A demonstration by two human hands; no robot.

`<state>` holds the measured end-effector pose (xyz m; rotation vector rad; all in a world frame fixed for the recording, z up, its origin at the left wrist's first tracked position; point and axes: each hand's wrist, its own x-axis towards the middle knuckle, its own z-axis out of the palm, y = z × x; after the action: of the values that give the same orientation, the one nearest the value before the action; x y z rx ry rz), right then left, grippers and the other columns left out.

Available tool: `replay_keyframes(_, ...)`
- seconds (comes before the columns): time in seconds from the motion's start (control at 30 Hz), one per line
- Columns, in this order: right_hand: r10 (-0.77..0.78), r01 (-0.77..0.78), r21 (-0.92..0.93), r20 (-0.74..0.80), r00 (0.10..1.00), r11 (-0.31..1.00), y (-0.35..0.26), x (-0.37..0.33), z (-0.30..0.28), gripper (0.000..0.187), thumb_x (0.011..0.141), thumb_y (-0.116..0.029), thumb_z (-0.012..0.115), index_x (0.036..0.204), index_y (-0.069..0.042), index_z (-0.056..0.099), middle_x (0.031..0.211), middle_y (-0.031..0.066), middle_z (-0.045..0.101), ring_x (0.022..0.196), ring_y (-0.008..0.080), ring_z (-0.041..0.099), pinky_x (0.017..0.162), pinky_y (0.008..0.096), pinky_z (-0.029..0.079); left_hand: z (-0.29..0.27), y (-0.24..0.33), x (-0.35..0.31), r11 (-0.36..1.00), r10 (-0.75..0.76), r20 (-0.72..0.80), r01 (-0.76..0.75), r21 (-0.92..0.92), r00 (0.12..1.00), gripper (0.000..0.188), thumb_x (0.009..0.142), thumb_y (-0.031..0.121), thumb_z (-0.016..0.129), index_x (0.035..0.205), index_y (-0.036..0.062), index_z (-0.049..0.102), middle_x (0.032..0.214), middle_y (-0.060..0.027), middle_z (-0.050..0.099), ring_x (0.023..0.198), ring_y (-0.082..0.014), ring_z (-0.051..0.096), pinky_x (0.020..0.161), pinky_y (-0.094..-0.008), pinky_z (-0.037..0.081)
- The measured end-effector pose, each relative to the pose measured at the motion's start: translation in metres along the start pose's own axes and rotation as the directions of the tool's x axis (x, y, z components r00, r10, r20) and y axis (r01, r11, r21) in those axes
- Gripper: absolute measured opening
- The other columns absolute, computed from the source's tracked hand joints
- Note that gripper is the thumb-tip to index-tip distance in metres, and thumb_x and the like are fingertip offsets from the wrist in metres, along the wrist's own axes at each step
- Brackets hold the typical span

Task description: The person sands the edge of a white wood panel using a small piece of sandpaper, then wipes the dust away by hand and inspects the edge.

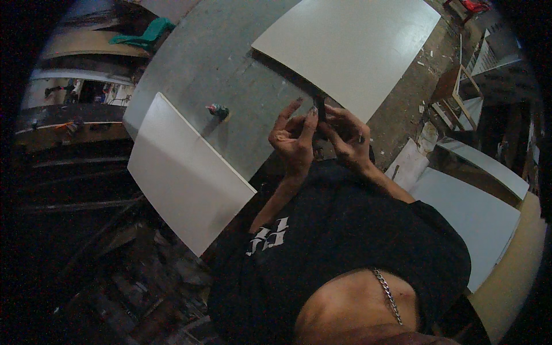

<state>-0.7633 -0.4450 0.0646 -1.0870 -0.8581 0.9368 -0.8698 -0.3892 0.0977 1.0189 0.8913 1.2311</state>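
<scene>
My left hand (292,137) and my right hand (349,137) are close together in front of my body, at the near edge of a large white panel (351,52). Between their fingertips is a small, narrow dark piece (321,109); its kind is too dim to make out. The left thumb presses toward it while the left index finger is bent up and away. On its other side, the right thumb and fingers close around it. A small dark bottle-like thing with a reddish top (218,111) stands to the left, out of reach of both hands.
Another white panel (190,178) lies at the left on the grey work surface (247,86). At the right are pale boards (466,213) and a wooden frame (460,103). A green chair-like thing (146,35) is at the far left. Debris litters the floor.
</scene>
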Motion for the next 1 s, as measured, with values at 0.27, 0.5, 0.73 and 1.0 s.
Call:
replay_keyframes(0.27,-0.028,0.028,0.032,0.0,1.0,0.999,0.002,-0.004,0.0,0.038,0.086,0.009,0.057,0.124,0.004,0.054,0.117,0.0118,0.063,0.108,0.0162,0.06,0.094,0.0299,0.048,0.0,-0.004,0.002,1.0,-0.023,-0.007,0.023,0.007,1.0,0.036,0.081,0.001,0.073,0.114,-0.0034,0.061,0.074,-0.0003,0.065,0.069,-0.0048,0.057,0.068,-0.019,0.046)
replay_keyframes(0.5,0.028,-0.027,-0.027,0.036,0.999,0.999,-0.008,-0.003,-0.002,0.04,0.087,0.008,0.057,0.126,0.002,0.054,0.117,0.0093,0.063,0.105,0.0149,0.06,0.095,0.0287,0.046,-0.003,-0.01,0.007,0.995,0.019,0.009,-0.02,0.101,1.0,0.032,0.085,0.007,0.07,0.115,-0.0032,0.061,0.072,-0.0039,0.067,0.065,-0.0035,0.058,0.06,-0.018,0.045)
replay_keyframes(0.73,-0.019,0.018,-0.051,-0.026,0.999,0.999,-0.015,0.001,0.0,0.042,0.086,0.009,0.057,0.127,0.003,0.053,0.117,0.0094,0.063,0.107,0.0153,0.06,0.093,0.0281,0.048,-0.002,-0.003,0.002,0.999,-0.003,0.088,-0.001,0.039,0.996,0.042,0.083,0.001,0.069,0.124,-0.0035,0.056,0.083,-0.0056,0.07,0.074,-0.007,0.062,0.072,-0.0205,0.049)
replay_keyframes(1.0,-0.094,0.093,-0.071,-0.005,0.996,0.993,-0.008,0.003,-0.003,0.044,0.085,0.01,0.058,0.128,0.004,0.052,0.12,0.0104,0.062,0.107,0.0155,0.06,0.094,0.0278,0.047,-0.002,-0.003,0.001,0.997,0.043,0.094,-0.049,0.059,0.995,0.049,0.084,0.001,0.068,0.129,-0.008,0.049,0.084,-0.0085,0.071,0.077,-0.0078,0.064,0.073,-0.0211,0.051)
